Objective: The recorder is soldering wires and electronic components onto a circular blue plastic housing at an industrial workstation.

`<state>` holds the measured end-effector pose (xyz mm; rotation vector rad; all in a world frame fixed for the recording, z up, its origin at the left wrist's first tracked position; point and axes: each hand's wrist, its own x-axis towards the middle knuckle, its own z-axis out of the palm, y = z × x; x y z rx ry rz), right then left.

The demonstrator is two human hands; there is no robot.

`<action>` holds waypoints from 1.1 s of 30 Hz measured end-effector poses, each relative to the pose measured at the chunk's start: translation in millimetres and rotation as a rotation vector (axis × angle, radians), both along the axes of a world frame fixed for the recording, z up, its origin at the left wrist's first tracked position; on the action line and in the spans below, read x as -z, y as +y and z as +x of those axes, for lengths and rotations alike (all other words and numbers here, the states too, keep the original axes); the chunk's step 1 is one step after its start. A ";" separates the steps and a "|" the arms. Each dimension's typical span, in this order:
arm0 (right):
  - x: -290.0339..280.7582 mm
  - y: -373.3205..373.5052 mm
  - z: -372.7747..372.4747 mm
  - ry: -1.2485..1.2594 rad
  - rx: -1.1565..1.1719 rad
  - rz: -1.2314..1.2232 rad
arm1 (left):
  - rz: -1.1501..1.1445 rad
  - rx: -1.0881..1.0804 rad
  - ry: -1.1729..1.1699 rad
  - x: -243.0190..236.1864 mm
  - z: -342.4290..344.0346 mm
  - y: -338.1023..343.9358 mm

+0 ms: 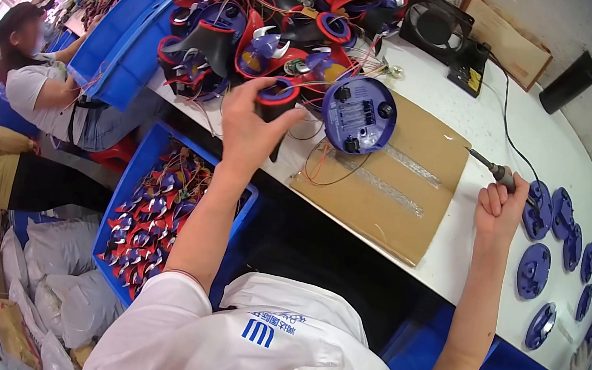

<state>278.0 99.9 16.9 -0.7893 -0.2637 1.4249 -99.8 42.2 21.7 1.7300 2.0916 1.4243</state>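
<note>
My left hand [252,121] grips a black toy part with a red rim [276,105], thumb and fingers on either side of it. Thin wires run near this part and a round purple base [358,115], which stands tilted by the cardboard sheet [400,227] and shows a molded inner face with black pieces. A loop of thin wire hangs below the base onto the cardboard. Over the table to the right, my right hand [501,204] is closed around a soldering iron [498,172], its tip pointing left toward the cardboard's edge.
Red, purple and black toy parts [264,42] are heaped at the back. Several purple discs [533,271] lie at right. A black fan [434,26] stands behind, near the iron's cord. Blue bins [99,232] flank the table; co-workers [43,82] are at left.
</note>
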 end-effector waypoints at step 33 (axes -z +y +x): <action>7.4 -2.7 2.5 -0.011 -0.056 -0.008 | -0.276 0.764 0.866 -48.4 104.0 62.4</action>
